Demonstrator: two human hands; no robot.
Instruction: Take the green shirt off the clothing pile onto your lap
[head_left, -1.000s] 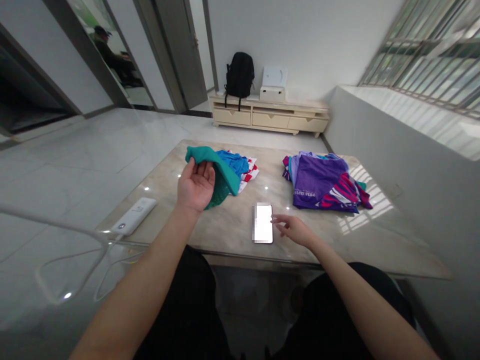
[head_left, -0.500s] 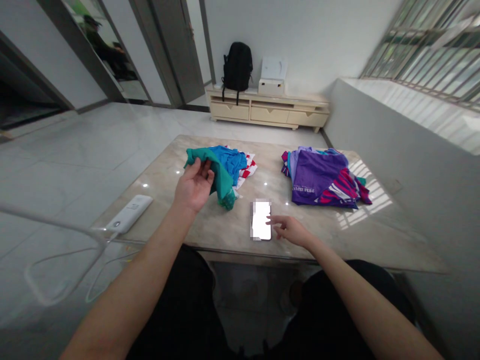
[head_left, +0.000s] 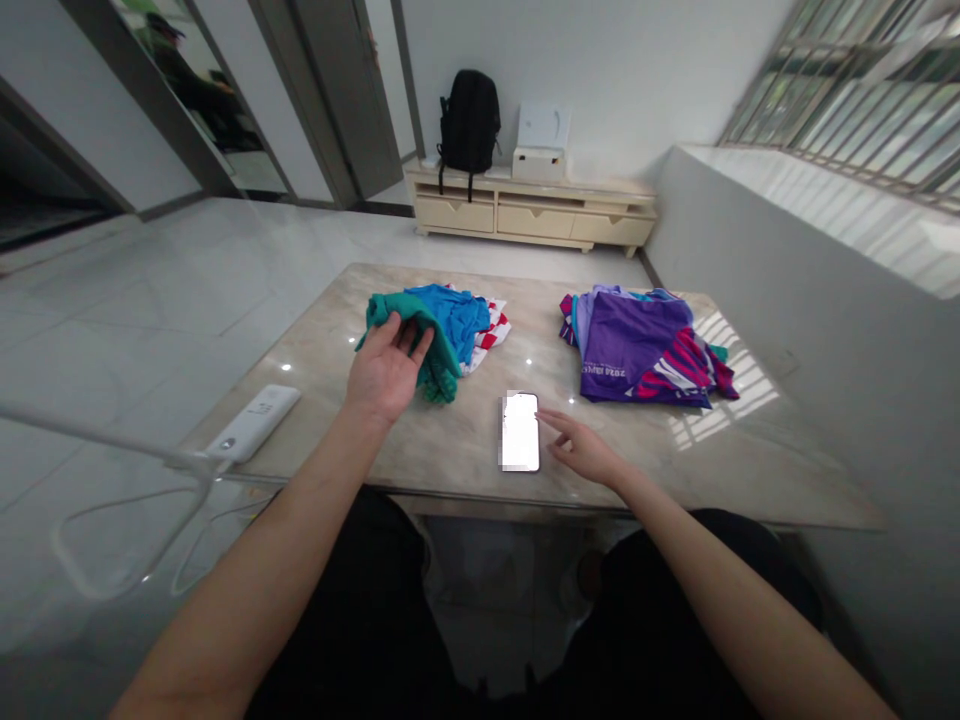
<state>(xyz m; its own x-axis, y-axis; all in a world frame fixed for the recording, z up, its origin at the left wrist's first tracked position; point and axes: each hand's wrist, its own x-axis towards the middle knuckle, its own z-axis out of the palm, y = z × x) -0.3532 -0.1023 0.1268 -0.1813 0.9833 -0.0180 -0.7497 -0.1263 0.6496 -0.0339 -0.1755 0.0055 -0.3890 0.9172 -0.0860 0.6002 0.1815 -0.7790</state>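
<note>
My left hand (head_left: pixel 386 368) grips a teal garment (head_left: pixel 433 350) at the near edge of a pile with blue cloth (head_left: pixel 457 318) and red-and-white striped cloth (head_left: pixel 492 332). The teal cloth hangs over my fingers onto the marble table (head_left: pixel 465 450). My right hand (head_left: pixel 581 447) rests on the table with fingers stretched out, its fingertips just right of a lit phone (head_left: pixel 520 431) that lies flat. A second pile of purple garments (head_left: pixel 637 345) sits at the far right of the table.
A white power bank (head_left: pixel 251 425) with a cable lies at the table's left edge. Behind stand a low cream cabinet (head_left: pixel 529 215) with a black backpack (head_left: pixel 469 125) and a white box (head_left: pixel 538 160). A person sits beyond the doorway at far left.
My left hand has turned over and lowered the teal garment toward the table. The right hand's fingertips have stayed close beside the phone.
</note>
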